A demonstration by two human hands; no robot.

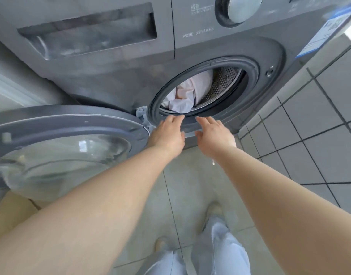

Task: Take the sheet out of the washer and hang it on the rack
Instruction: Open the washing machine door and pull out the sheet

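A grey front-loading washer (pixel 200 44) fills the top of the head view. Its round door (pixel 63 135) is swung fully open to the left. Inside the drum lies a crumpled pale pink and white sheet (pixel 185 96), partly hidden by the rubber seal. My left hand (pixel 167 132) and my right hand (pixel 214 133) reach side by side toward the lower rim of the drum opening. Both have their fingers spread and hold nothing. The fingertips are just short of the sheet. No rack is in view.
A white tiled wall (pixel 319 116) runs close along the washer's right side. Pale floor tiles (pixel 182 187) lie below, where my feet and light blue trousers (pixel 216 247) stand. The open door takes up the space at the left.
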